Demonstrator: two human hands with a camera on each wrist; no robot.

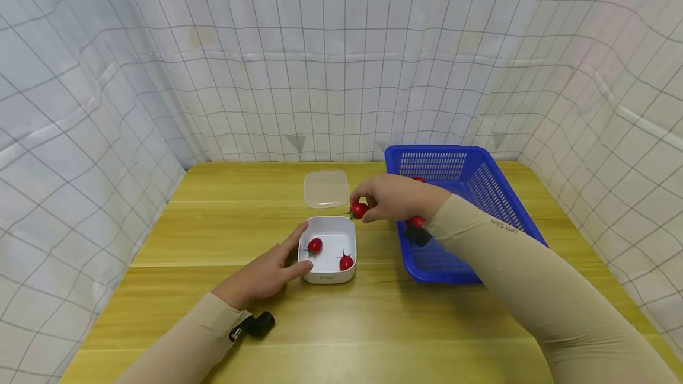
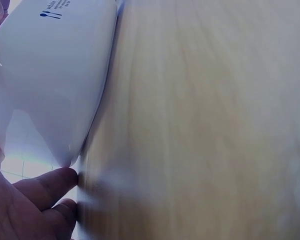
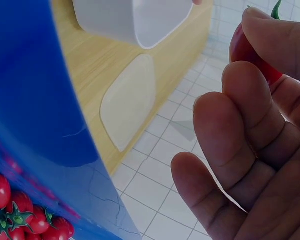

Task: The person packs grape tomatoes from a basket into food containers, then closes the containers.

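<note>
1. The wooden table runs to a straight far edge, close against the gridded curtain, which also rises along both sides.
2. The white box stands near the middle, a strip of wood between it and the blue basket on the right. Wood also stretches to the left of the box.
3. The basket's rim rises higher than the box, its far end near the table's far edge. The translucent lid lies flat just beyond the box.
4. The left hand is spread, thumb at the box's near-left corner, fingers along its left side, touching rather than clamping.
5. The right hand pinches the held tomato between thumb and fingertips, near the box's far-right corner; the other fingers bend loosely. Its wrist reaches across the basket's left rim.
6. Inside the box sit a left tomato and a right tomato, well apart, the latter in the near-right corner.
7. The box is smooth and glossy, square with rounded corners, printed with dark cutlery.
8. The basket has slotted walls; its basket tomatoes are shiny red, with green star-shaped stems.
</note>
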